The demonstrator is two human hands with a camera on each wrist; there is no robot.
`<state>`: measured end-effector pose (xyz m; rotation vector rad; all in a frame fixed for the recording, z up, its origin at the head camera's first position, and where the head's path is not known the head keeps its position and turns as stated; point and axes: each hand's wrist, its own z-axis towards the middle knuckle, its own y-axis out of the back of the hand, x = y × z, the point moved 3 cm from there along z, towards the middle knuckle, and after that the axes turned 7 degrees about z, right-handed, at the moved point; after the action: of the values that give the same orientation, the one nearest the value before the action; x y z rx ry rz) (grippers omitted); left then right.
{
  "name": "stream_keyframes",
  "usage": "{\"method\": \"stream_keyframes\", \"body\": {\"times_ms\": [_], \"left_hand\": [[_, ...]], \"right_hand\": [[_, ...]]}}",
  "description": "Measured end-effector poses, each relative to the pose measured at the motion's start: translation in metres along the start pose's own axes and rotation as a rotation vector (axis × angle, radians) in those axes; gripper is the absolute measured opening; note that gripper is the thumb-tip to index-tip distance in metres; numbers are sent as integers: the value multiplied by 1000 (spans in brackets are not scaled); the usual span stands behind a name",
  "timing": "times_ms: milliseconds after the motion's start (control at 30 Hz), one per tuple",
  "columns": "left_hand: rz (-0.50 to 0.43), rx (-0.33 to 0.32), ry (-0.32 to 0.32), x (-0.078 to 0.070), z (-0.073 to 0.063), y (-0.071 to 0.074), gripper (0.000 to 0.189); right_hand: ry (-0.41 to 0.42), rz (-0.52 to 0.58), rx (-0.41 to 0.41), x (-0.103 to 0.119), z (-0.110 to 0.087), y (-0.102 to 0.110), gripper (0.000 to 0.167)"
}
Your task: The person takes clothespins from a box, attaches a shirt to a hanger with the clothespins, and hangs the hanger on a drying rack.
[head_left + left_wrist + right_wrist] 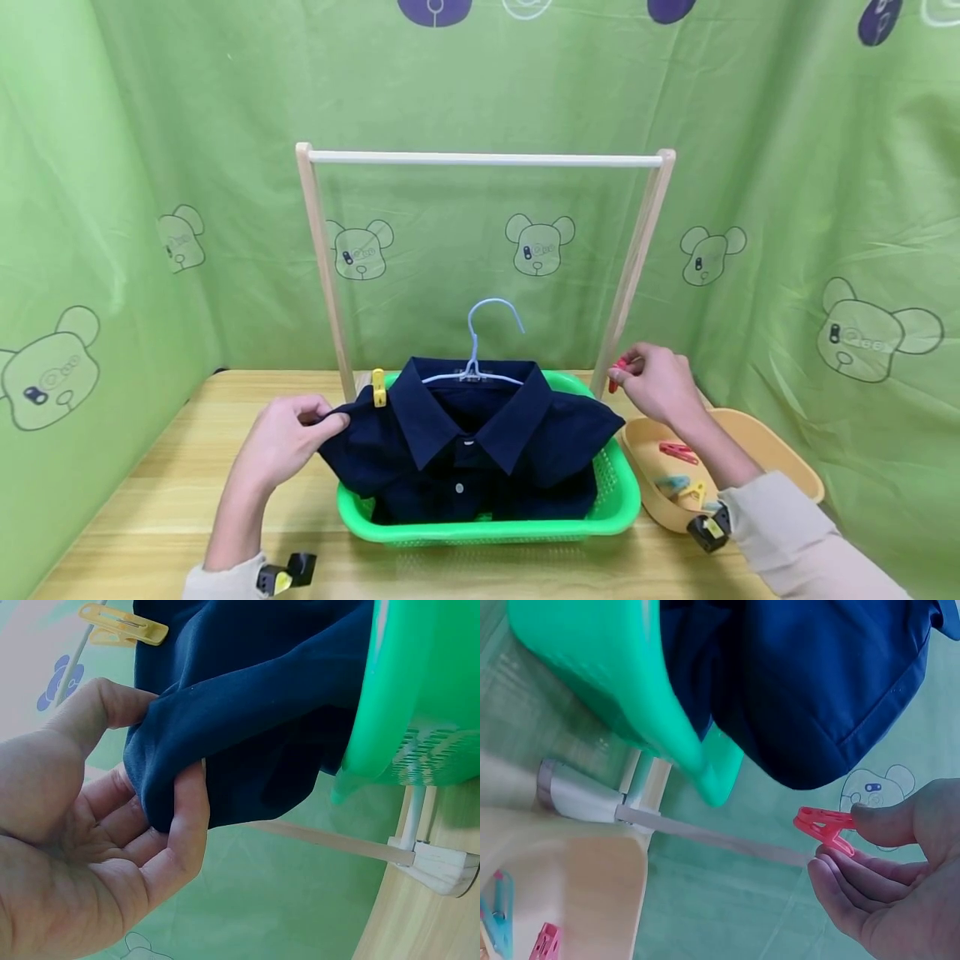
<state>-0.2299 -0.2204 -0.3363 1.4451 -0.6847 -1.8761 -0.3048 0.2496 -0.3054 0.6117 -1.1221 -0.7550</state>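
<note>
A dark navy shirt [450,467] with a collar lies in a green basket [495,531], a light blue hanger [474,350] set in its neck. My left hand [281,442] pinches the sleeve at the left; in the left wrist view the thumb and fingers grip the cloth [225,727]. A yellow clothespin [379,388] is clipped on the shirt's left shoulder. To the right of the shirt and apart from it, my right hand [660,383] holds a red clothespin [825,827] between thumb and fingers.
A wooden rack with a white bar [487,158] stands behind the basket. At the right, a tan bin [780,442] holds several clothespins, among them a red one [678,452] and a yellow one [696,493]. Green curtains [480,92] surround the wooden table [180,467].
</note>
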Motion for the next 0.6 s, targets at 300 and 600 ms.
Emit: {"method": "stream_keyframes", "body": {"times_ms": [300,600], "left_hand": [[5,-5,-5,0,-1,0,21],[3,-5,-5,0,0,0,21]], "right_hand": [[17,15,-13,13,-1,1,19],[64,51,-77,25,-4,1,14]]}}
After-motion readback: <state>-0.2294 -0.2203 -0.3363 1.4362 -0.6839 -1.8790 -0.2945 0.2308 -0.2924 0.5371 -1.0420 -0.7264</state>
